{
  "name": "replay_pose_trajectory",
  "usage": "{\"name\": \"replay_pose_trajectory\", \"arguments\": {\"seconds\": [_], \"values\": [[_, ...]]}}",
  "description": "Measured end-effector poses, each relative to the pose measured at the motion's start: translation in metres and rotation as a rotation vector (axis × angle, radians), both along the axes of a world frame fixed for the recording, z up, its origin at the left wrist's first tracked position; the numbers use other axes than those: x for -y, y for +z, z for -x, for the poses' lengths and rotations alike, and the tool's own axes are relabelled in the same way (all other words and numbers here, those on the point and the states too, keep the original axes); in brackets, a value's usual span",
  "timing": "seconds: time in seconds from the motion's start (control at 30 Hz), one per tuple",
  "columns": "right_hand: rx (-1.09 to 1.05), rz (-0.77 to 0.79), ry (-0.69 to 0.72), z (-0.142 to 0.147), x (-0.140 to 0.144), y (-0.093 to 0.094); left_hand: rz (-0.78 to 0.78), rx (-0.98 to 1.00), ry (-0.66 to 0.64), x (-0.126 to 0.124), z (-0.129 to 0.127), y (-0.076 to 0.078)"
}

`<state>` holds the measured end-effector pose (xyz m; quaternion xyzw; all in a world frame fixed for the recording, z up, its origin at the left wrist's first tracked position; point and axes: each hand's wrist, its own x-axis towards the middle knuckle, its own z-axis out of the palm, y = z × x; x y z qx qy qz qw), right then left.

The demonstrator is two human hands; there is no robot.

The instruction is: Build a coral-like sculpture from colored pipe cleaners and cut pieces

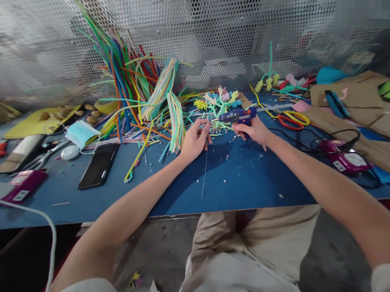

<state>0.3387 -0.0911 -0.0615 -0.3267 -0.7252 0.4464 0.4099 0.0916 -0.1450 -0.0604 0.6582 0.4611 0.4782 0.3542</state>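
I sat at the blue table (232,182), and everything I handled lay close to the glue gun (238,116). My right hand (254,130) was wrapped shut around its grip, the nozzle aimed leftward at the pastel pipe-cleaner flower piece (220,100) lying just beyond it. My left hand (195,141), just left of the gun, had its fingertips pinched closed on a thin wire stem (204,172) that ran from the pinch down toward the table's near edge. Further left of the gun, loose pipe cleaners (133,83) fanned up against the perforated screen (41,36), with a black phone (99,165) and a face mask (81,133) beyond them. Right of the gun lay yellow-and-red scissors (291,120).

I judged I was at the gluing step, joining stem to flower. The next move called for a steady left pinch, the nozzle brought right to the joint, a light trigger squeeze, and fingertips kept off the hot glue.
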Motion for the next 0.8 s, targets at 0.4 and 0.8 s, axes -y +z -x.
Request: {"name": "replay_pose_trajectory", "arguments": {"seconds": [0.4, 0.8], "values": [[-0.017, -0.026, -0.083, -0.0021, 0.0043, 0.0069, -0.044, -0.064, -0.012, 0.0033, 0.0001, 0.0025], [0.012, -0.218, -0.245, 0.0014, 0.007, 0.0045, -0.113, -0.079, -0.027, 0.0034, 0.0008, -0.0025]]}}
